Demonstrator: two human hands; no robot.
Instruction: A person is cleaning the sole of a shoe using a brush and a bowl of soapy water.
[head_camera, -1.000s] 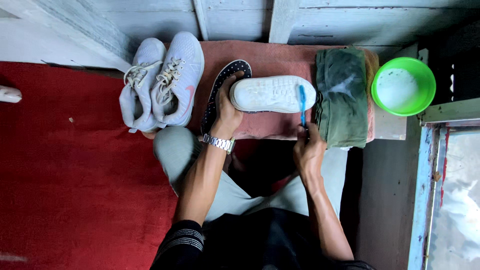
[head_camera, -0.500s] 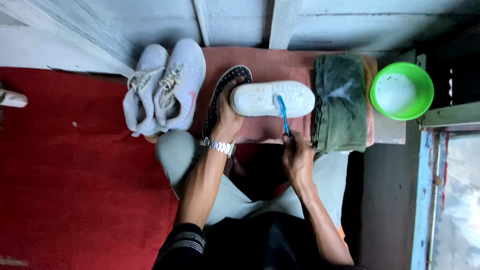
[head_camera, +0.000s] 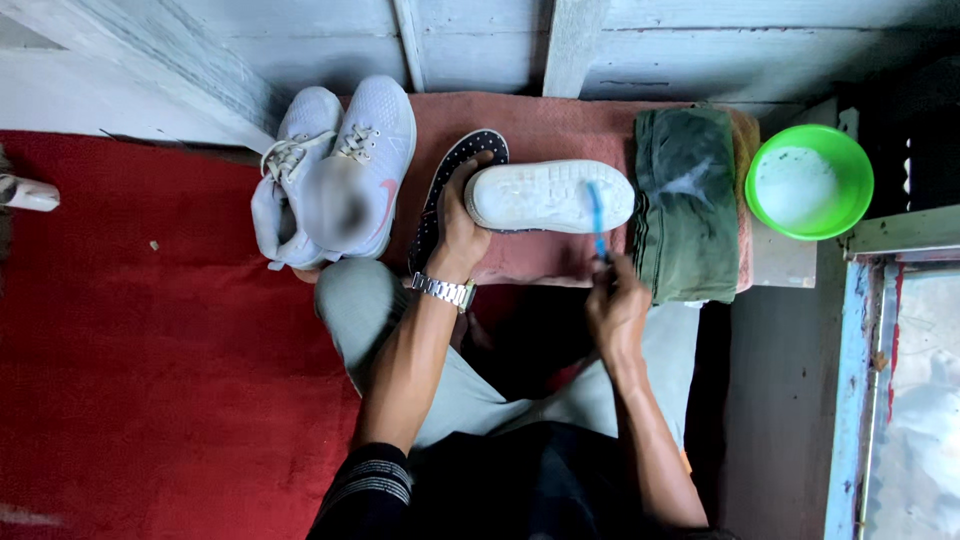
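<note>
On the pinkish-red cloth (head_camera: 560, 130) in front of my knees lies the white shoe (head_camera: 550, 195), turned sole-up and lengthwise across me, its toe toward the right. Its sole is pale and off-white, with a fine tread pattern and a wet, slightly soapy sheen. My left hand (head_camera: 462, 215) grips the heel end, fingers curled over the edge and clamped on it, a metal wristwatch (head_camera: 445, 291) on that wrist. My right hand (head_camera: 615, 305) is closed around the handle of a blue toothbrush (head_camera: 597, 220), whose head rests on the sole near the toe end. Just under the shoe's heel, a dark insole with pale dots (head_camera: 450, 190) sticks out, touching my left hand. To the left, a pair of light grey laced sneakers (head_camera: 335, 175) sits side by side at the edge of the red mat (head_camera: 150, 350). To the right of the shoe lies a folded dark green cloth (head_camera: 688, 205), and beyond it a green bowl (head_camera: 850, 165) holding whitish soapy water.
</note>
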